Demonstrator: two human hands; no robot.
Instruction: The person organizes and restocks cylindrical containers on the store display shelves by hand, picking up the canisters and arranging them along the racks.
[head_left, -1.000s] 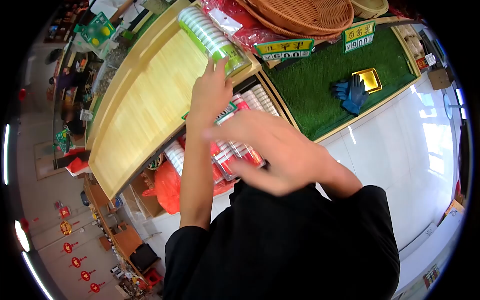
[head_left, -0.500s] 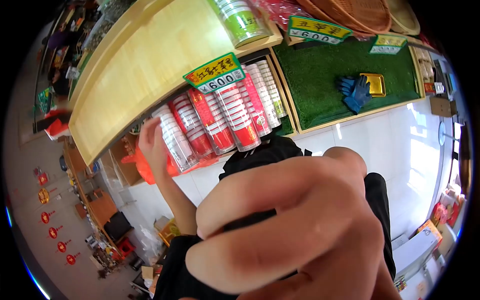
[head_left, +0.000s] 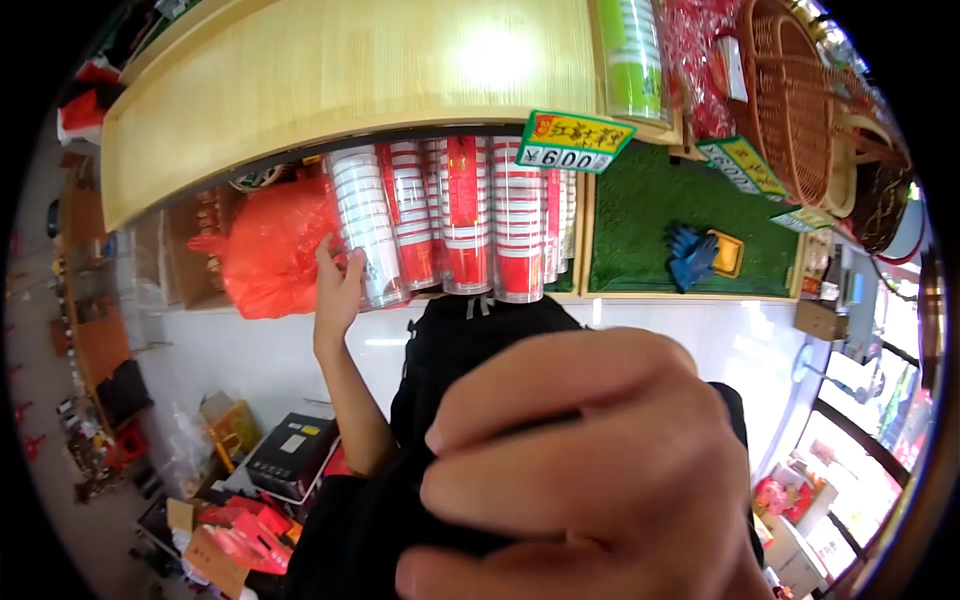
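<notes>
My left hand [head_left: 340, 288] is at the lower shelf, between a bulging red plastic bag [head_left: 275, 255] and a clear tube of stacked white round pieces [head_left: 368, 225]. Its thumb and fingers are apart; the fingertips are close to the tube's left side, and contact is unclear. Beside that tube stand several clear tubes with red-and-white stacks [head_left: 465, 235]. Very close to the camera, my right hand [head_left: 600, 450] fills the lower middle with curled fingers. Whatever may be inside its curl is hidden.
A pale wooden shelf top [head_left: 350, 70] overhangs the tubes. Price signs [head_left: 575, 142] stick out along its edge. To the right, blue gloves [head_left: 690, 258] and a yellow tray [head_left: 730, 255] lie on green turf. A wicker basket [head_left: 785, 100] and a green tube [head_left: 632, 60] are above.
The view has turned and shifted, bringing the red bag into fuller sight. My left hand stays by the white tube, now lower along it. My right hand remains curled near the camera.
</notes>
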